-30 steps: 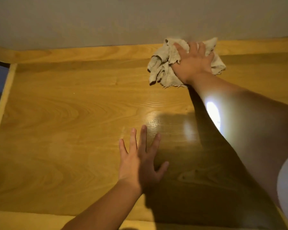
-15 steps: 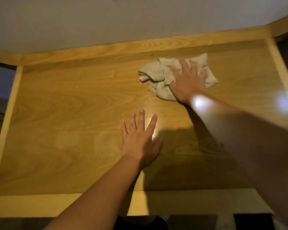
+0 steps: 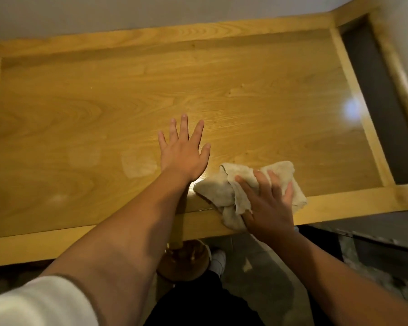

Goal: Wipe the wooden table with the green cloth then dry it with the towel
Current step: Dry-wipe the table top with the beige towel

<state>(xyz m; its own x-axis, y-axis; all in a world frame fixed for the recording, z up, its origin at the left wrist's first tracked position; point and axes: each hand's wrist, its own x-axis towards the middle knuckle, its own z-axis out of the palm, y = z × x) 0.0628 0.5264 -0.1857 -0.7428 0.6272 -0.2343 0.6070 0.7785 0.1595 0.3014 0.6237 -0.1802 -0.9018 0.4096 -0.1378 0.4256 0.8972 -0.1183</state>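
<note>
The wooden table (image 3: 104, 109) fills the head view, with a raised pale frame around a glossy grained top. A crumpled beige towel (image 3: 217, 187) lies at the table's near edge, right of centre, partly over the front rim. My right hand (image 3: 266, 205) presses flat on the towel, fingers spread over it. My left hand (image 3: 184, 151) rests palm down on the bare wood just left of the towel, fingers apart, holding nothing. No green cloth is in view.
A grey wall runs along the table's far side. A dark gap (image 3: 372, 102) lies between the right rim and an outer rail. Below the front edge are a round wooden stool (image 3: 184, 262), my white shoe (image 3: 218, 260) and a tiled floor (image 3: 269, 274).
My right hand has dragged the towel from the far edge of the table back to the near edge. My left hand has stayed flat on the wood.
</note>
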